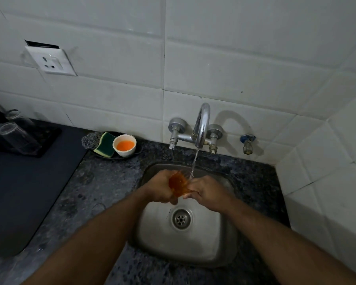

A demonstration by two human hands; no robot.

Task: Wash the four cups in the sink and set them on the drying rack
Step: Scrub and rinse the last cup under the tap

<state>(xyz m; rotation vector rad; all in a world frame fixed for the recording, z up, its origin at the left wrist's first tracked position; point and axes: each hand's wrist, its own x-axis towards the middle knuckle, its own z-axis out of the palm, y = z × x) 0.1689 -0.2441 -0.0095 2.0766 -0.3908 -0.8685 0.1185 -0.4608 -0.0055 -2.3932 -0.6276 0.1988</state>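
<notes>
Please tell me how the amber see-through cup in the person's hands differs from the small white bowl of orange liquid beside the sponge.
The amber see-through cup is held over the sink in both hands under running water; the small white bowl stands untouched on the counter. The cup is translucent, the bowl opaque. The cup lies tilted, the bowl upright.

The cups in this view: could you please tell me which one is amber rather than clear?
The amber cup, held in both hands under the tap's stream; the clear cups stand at far left.
</notes>
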